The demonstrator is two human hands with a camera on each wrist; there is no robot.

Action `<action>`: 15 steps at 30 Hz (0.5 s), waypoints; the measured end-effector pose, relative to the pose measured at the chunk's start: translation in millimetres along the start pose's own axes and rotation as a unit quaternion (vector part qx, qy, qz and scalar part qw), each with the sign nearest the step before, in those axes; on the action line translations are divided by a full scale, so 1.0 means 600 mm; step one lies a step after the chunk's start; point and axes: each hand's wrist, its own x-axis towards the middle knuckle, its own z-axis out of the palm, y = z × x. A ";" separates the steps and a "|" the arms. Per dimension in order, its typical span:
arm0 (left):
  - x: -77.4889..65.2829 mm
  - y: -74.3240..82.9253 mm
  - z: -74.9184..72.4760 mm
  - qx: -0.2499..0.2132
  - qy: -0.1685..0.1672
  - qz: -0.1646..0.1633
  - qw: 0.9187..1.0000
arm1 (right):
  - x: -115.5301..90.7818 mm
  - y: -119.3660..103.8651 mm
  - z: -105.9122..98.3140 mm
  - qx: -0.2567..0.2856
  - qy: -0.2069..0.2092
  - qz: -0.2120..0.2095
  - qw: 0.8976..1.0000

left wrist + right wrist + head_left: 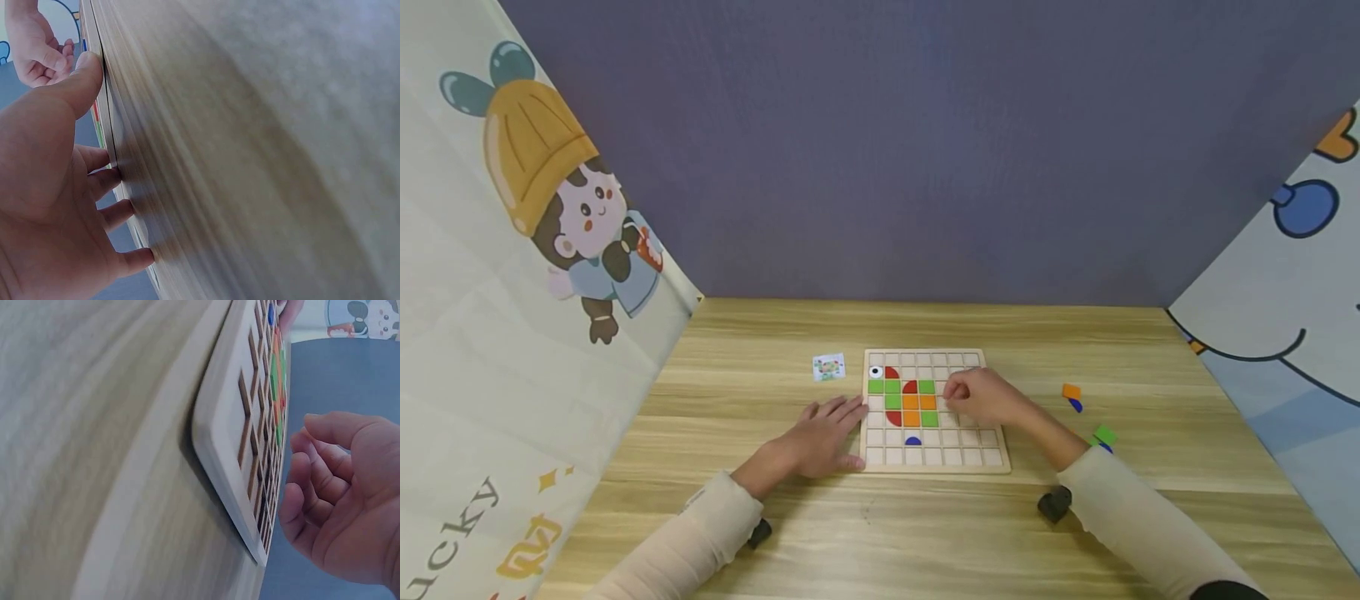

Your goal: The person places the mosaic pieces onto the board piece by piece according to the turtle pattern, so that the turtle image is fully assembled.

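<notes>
A wooden grid board lies on the table, holding several green, orange and red tiles, a white eye tile and a blue half-round tile. My left hand rests at its left edge, fingers spread and fingertips touching the rim. Over the right side of the grid is my right hand, beside the green tile. In the right wrist view its fingers are curled and the thumb tip meets the index fingertip. No tile shows between them.
A small picture card lies beyond the left hand. Right of the board are an orange tile with a blue piece, and a green tile with another blue piece partly behind the right sleeve. A dark wall stands behind the table.
</notes>
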 end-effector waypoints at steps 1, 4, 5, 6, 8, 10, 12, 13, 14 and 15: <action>0.000 0.000 0.000 0.000 -0.001 0.000 1.000 | -0.002 0.001 -0.003 0.002 0.000 0.002 1.000; 0.000 0.000 0.000 0.000 -0.001 0.001 1.000 | -0.005 0.004 -0.012 0.004 0.000 0.006 1.000; -0.001 0.000 0.000 0.000 0.000 0.001 1.000 | -0.006 0.005 -0.015 0.004 0.001 0.008 1.000; -0.001 0.000 0.000 0.000 0.000 0.002 1.000 | -0.007 0.006 -0.017 0.003 0.001 0.008 1.000; -0.001 0.000 -0.001 0.000 0.001 0.003 1.000 | -0.008 0.008 -0.022 0.004 0.002 0.013 1.000; -0.002 0.000 -0.001 -0.001 0.002 0.005 1.000 | -0.010 0.009 -0.026 0.004 0.003 0.017 1.000; -0.002 0.000 0.000 -0.002 0.002 0.007 1.000 | -0.011 0.011 -0.032 0.003 0.006 0.019 1.000; -0.003 0.000 0.000 -0.002 0.001 0.007 1.000 | -0.013 0.012 -0.035 0.002 0.007 0.021 1.000; -0.003 0.000 0.000 -0.001 0.002 0.007 1.000 | -0.015 0.013 -0.038 0.001 0.009 0.021 1.000; -0.003 0.000 0.001 -0.001 0.002 0.007 1.000 | -0.016 0.015 -0.042 -0.001 0.010 0.021 1.000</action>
